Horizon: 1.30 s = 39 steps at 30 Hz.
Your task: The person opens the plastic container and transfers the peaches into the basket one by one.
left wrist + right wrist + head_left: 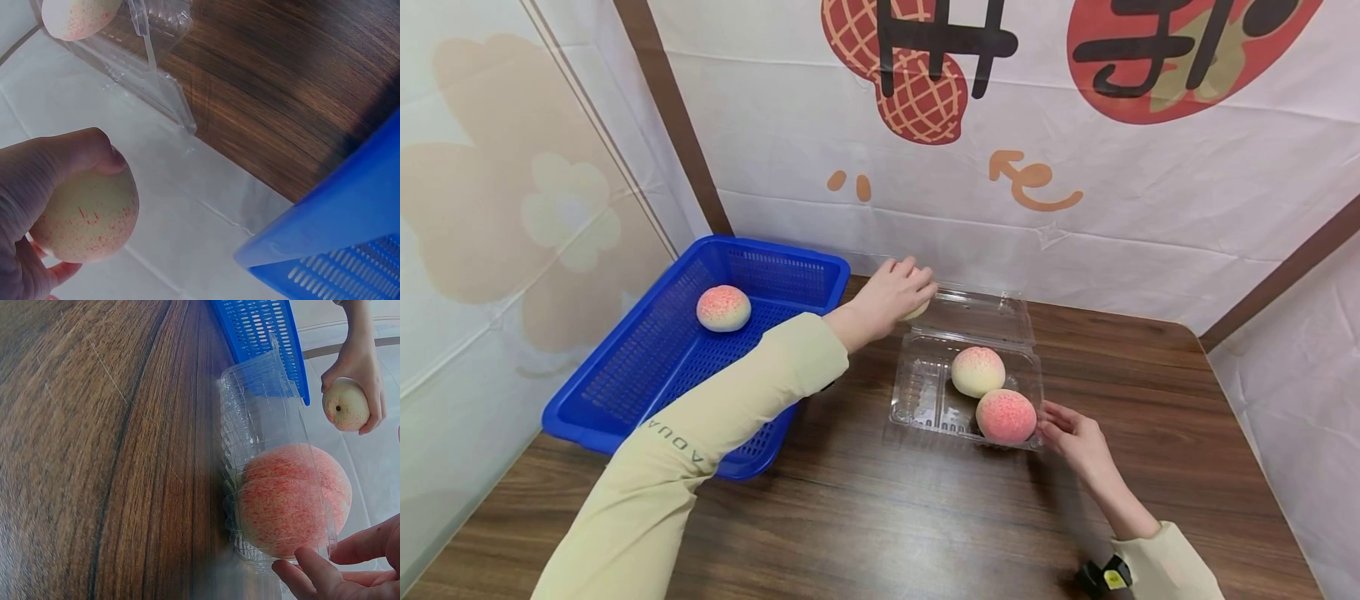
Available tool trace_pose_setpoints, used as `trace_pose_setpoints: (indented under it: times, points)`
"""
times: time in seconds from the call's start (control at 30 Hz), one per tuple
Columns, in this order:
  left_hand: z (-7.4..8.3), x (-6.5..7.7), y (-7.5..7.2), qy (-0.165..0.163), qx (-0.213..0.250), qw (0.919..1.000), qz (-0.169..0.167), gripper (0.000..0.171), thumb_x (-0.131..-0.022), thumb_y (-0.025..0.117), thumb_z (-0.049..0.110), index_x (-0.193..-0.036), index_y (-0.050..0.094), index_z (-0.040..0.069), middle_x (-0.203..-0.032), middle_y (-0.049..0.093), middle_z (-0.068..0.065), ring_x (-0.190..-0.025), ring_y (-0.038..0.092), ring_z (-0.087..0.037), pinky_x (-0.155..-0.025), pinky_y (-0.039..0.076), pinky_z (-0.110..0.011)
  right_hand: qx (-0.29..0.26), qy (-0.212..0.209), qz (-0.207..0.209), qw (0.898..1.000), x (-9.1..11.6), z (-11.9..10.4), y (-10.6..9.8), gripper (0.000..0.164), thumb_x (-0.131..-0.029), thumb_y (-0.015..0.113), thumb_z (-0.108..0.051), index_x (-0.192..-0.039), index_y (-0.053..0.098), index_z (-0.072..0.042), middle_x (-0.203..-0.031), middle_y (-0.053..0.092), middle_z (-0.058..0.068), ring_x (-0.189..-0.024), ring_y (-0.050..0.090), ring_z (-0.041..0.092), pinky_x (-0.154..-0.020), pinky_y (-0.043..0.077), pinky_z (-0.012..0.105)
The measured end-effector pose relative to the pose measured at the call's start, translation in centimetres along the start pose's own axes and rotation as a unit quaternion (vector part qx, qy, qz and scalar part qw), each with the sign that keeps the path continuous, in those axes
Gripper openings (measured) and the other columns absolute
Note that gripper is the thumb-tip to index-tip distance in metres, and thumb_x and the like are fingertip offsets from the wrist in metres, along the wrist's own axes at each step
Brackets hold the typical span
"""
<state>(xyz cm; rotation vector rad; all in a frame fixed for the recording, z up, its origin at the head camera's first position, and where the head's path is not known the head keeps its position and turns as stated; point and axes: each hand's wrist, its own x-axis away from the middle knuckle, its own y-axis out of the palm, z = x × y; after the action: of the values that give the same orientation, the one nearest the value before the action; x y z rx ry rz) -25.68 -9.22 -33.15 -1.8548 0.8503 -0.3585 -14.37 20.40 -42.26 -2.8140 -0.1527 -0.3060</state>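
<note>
My left hand [889, 300] grips a pale peach with pink speckles [94, 215], thumb on one side and fingers curled round the other. It is raised between the blue basket and the open lid of a clear plastic clamshell box [917, 396]. Two peaches lie in the box's right half: a paler one [977, 371] behind and a pinker one [1007, 418] at the front right corner. At that corner, my right hand [1082, 446] pinches the box's rim between thumb and fingertips [312, 565], close beside the pinker peach.
On the left of the wooden table [865, 500] stands a blue perforated basket [576, 425] with one peach [724, 308] in it. The box's hinged lid [985, 315] leans back toward the printed cloth wall [760, 150] behind the table.
</note>
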Motion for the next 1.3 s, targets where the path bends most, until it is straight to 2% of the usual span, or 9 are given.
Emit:
trace_pose_setpoints:
  times: [0.37,0.73,1.3]
  points:
    - [-0.2,0.2,0.0,0.007,0.0,0.9999,-0.01,0.069,-0.065,0.073,0.005,-0.127,0.045,0.015,-0.125,0.042,-0.006,-0.112,0.038,-0.029,-0.089,0.036,-0.042,0.002,0.003,-0.003,1.0,0.0,-0.1,-0.1,0.042,-0.092,0.042,0.003,-0.13,0.033,0.019,-0.123,0.044,0.037,-0.08,0.056,-0.005,-0.073,0.048,0.015]
    - [-0.2,0.7,-0.1,0.011,-0.011,0.9999,0.0,0.069,-0.063,0.073,0.004,-0.125,0.045,0.015,-0.122,0.043,-0.005,-0.109,0.038,-0.029,-0.087,0.037,-0.041,0.011,0.004,-0.005,1.0,0.0,0.0,-0.1,0.042,-0.092,0.043,0.002,-0.13,0.033,0.018,-0.122,0.045,0.036,-0.081,0.057,-0.004,-0.074,0.048,0.016]
    - [-0.8,1.8,0.3,0.028,-0.038,0.9964,0.071,0.054,-0.065,0.071,0.002,-0.112,0.049,0.014,-0.113,0.047,-0.005,-0.101,0.042,-0.027,-0.082,0.039,-0.04,0.014,0.0,-0.001,1.0,0.1,-0.2,0.0,0.041,-0.092,0.042,0.003,-0.129,0.034,0.019,-0.121,0.046,0.037,-0.079,0.057,-0.005,-0.073,0.049,0.016]
